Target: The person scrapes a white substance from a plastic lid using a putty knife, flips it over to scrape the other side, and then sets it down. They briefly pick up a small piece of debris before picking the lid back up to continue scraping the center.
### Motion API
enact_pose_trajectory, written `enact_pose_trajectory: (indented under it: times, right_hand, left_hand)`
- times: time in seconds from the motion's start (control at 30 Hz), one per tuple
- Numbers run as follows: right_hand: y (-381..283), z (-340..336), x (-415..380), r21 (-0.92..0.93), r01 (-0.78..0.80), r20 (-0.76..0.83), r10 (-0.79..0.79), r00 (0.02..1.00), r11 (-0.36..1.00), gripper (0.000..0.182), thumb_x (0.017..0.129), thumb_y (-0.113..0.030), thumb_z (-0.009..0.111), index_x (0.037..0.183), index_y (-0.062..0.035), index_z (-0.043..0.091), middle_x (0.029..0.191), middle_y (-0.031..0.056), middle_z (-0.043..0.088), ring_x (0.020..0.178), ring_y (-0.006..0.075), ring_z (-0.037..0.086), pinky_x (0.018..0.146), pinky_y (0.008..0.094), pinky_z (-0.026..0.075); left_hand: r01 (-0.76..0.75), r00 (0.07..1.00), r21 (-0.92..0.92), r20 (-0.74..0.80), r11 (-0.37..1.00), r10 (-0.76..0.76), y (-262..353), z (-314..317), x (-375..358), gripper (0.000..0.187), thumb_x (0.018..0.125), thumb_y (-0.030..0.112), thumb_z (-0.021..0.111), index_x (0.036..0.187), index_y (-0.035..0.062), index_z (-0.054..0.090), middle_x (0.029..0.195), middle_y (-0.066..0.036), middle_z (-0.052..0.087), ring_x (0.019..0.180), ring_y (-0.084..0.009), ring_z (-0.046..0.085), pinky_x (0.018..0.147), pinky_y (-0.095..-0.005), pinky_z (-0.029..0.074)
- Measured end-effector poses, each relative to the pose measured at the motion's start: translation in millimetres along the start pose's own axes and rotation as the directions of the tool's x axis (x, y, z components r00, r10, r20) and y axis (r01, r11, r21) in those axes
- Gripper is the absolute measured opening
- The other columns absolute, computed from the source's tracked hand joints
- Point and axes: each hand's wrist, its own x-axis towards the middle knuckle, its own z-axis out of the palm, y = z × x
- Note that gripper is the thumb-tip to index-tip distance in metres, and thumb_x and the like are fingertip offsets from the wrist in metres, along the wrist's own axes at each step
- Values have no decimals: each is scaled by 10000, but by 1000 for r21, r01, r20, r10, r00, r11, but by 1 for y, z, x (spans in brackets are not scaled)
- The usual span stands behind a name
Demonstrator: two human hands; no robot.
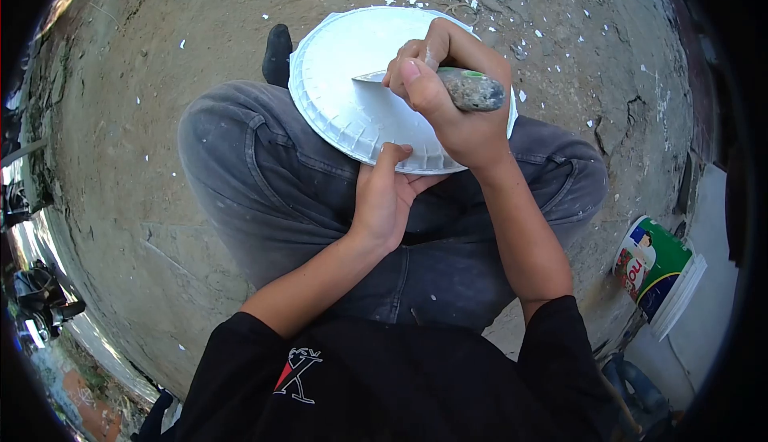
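A round white disc with a ridged rim rests over my crossed legs. My left hand grips its near edge, thumb on top and fingers underneath. Wrapped round the worn, stained handle of a knife is my right hand, above the right part of the disc. The knife's pointed blade reaches left from my fingers, its tip at the disc's surface near the middle. I cannot tell whether the tip touches it.
White scraps are scattered over the bare ground beyond the disc. A green and white bucket lies tilted at the right. A dark shoe tip shows left of the disc. Dark objects stand at the far left.
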Motion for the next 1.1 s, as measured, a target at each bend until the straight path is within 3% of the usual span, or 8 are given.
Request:
enact_pose_trajectory:
  times: [0.13, 0.2, 0.33, 0.47, 0.6, 0.67, 0.73, 1.1]
  right_hand:
    - [-14, -7, 6, 125, -72, 69, 64, 996, 990, 256, 862, -128, 688, 730, -36, 490, 663, 24, 571, 627, 67, 521, 561, 232, 422]
    - [-4, -4, -3, 297, -36, -74, 60, 995, 954, 253, 860, -122, 684, 725, -40, 486, 670, 30, 581, 641, 71, 542, 568, 230, 431]
    - [-16, -21, 5, 119, -92, 92, 81, 992, 989, 258, 874, -136, 658, 733, -48, 461, 672, 52, 591, 645, 85, 554, 576, 245, 453]
    - [-15, -21, -7, 371, -92, 29, 87, 996, 924, 249, 856, -130, 659, 719, -49, 468, 671, 58, 587, 640, 110, 554, 589, 268, 459]
    - [-16, -19, -5, 64, -43, 129, 35, 991, 997, 218, 839, -96, 637, 720, -45, 462, 663, 68, 581, 658, 136, 572, 620, 277, 476]
    - [-29, -29, -3, 103, -88, 187, 68, 980, 991, 223, 830, -77, 622, 710, -53, 435, 630, 60, 554, 628, 129, 550, 623, 294, 473]
    - [-24, -32, -7, 385, -105, 100, 71, 992, 917, 236, 833, -78, 601, 704, -65, 403, 595, 51, 513, 573, 111, 490, 598, 307, 452]
    - [-23, -31, -1, 386, -118, 85, 92, 992, 915, 250, 860, -88, 577, 704, -69, 382, 558, 43, 467, 520, 98, 413, 575, 304, 442]
  left_hand:
    - [-30, 999, -12, -14, 999, 30, 3, 1, -1, 411, 958, 139, 444, 1316, -56, 397, 1212, -178, 578, 1128, -296, 632, 985, -490, 540]
    - [-2, 1000, -48, -25, 999, 1, 2, 1, -1, 415, 961, 151, 453, 1320, -49, 398, 1224, -177, 570, 1133, -291, 625, 985, -486, 539]
    - [3, 1000, 22, 5, 1000, -3, 1, 3, -2, 439, 994, 239, 426, 1343, -26, 426, 1297, -155, 569, 1203, -274, 587, 1044, -493, 478]
    - [9, 1000, 34, -22, 999, -8, 4, 5, -4, 425, 1006, 237, 405, 1348, -14, 434, 1303, -144, 567, 1216, -263, 572, 1034, -494, 479]
    - [-21, 1000, 38, 6, 999, 21, -5, -2, -6, 406, 1023, 231, 447, 1365, 13, 434, 1324, -126, 549, 1218, -231, 561, 1009, -483, 483]
    - [-67, 998, 72, 21, 995, 66, -2, -1, -7, 406, 1019, 215, 487, 1372, 22, 429, 1325, -119, 545, 1214, -221, 561, 1000, -478, 485]
    - [-53, 999, 50, 4, 997, 52, 0, 4, -7, 440, 975, 93, 581, 1370, 14, 405, 1246, -112, 561, 1151, -215, 594, 945, -415, 533]
    - [-27, 999, 69, 19, 997, 25, -3, 1, -7, 461, 960, 85, 606, 1381, 48, 420, 1266, -94, 582, 1166, -201, 576, 957, -421, 476]
